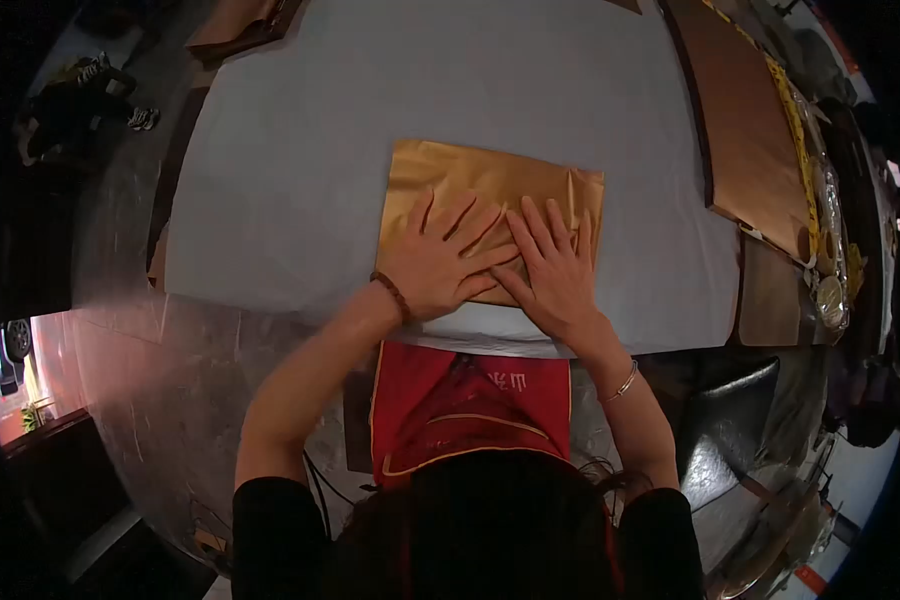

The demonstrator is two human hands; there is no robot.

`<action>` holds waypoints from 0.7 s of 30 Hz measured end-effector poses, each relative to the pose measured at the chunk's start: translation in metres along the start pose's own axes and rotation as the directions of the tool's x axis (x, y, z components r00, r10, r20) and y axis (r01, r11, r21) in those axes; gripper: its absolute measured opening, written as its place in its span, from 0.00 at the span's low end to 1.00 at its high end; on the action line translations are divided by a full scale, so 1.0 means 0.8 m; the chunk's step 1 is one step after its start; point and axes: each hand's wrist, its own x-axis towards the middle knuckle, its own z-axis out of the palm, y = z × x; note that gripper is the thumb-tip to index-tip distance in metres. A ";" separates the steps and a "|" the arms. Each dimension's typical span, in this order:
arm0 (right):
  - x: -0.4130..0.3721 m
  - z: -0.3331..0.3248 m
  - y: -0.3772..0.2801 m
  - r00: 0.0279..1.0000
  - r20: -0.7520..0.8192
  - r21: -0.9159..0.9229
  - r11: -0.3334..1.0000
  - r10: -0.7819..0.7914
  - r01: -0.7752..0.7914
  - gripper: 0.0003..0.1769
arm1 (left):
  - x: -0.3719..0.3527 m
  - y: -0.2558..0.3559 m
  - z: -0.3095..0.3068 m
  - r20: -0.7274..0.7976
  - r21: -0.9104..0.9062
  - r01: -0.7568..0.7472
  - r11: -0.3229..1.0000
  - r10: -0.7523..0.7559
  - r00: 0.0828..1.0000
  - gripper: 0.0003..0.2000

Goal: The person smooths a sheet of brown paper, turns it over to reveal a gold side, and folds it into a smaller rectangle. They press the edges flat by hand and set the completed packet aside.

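A gold-coloured, slightly creased sheet or packet (490,172) lies flat on a pale grey covering (300,150) near the table's front edge. My left hand (435,255) presses on its left part with the fingers spread, a dark bead bracelet at the wrist. On the right part rests my right hand (553,270), palm down, fingers also apart, with a thin bangle on that wrist. The thumbs and inner fingers of both hands come close together near the middle. Nothing is held between the fingers of either hand.
Brown board or paper (750,130) lies along the right side, beside yellow tape (795,130) and clear plastic-wrapped items (830,250). Another brown piece (235,25) is at the top left. A black shiny seat (735,430) stands below right. Part of a person (90,100) shows far left.
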 end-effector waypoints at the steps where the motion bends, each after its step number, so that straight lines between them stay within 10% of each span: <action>1: -0.001 -0.002 0.001 1.000 -0.010 0.008 1.000 -0.006 0.006 0.37 | 0.000 0.000 -0.001 0.017 0.001 -0.002 1.000 0.002 1.000 0.23; 7: -0.003 -0.001 0.005 0.999 0.043 -0.006 1.000 0.003 -0.002 0.41 | -0.001 -0.006 -0.003 -0.041 -0.022 -0.004 1.000 0.003 0.999 0.31; 8: -0.004 -0.002 0.004 0.997 0.079 -0.019 1.000 0.016 -0.014 0.42 | -0.001 -0.012 -0.003 -0.056 -0.257 0.044 0.965 -0.061 0.997 0.30; 13: -0.003 -0.005 0.003 0.994 0.106 -0.007 1.000 0.015 -0.015 0.45 | -0.009 -0.033 -0.020 0.009 -0.893 0.185 0.411 -0.394 0.919 0.23; 16: -0.003 -0.009 0.002 0.993 0.113 -0.001 1.000 0.011 -0.011 0.46 | -0.012 -0.035 -0.018 -0.046 -0.836 0.158 0.526 -0.355 0.934 0.23; 18: -0.002 -0.006 0.003 0.996 0.087 -0.003 1.000 -0.012 0.012 0.48 | -0.008 -0.031 -0.013 -0.133 -0.430 0.074 0.900 -0.144 0.981 0.22; 21: -0.002 -0.007 0.001 0.997 0.072 0.041 0.999 0.005 -0.008 0.50 | -0.007 -0.006 -0.009 -0.083 -0.080 0.032 0.996 -0.039 0.996 0.26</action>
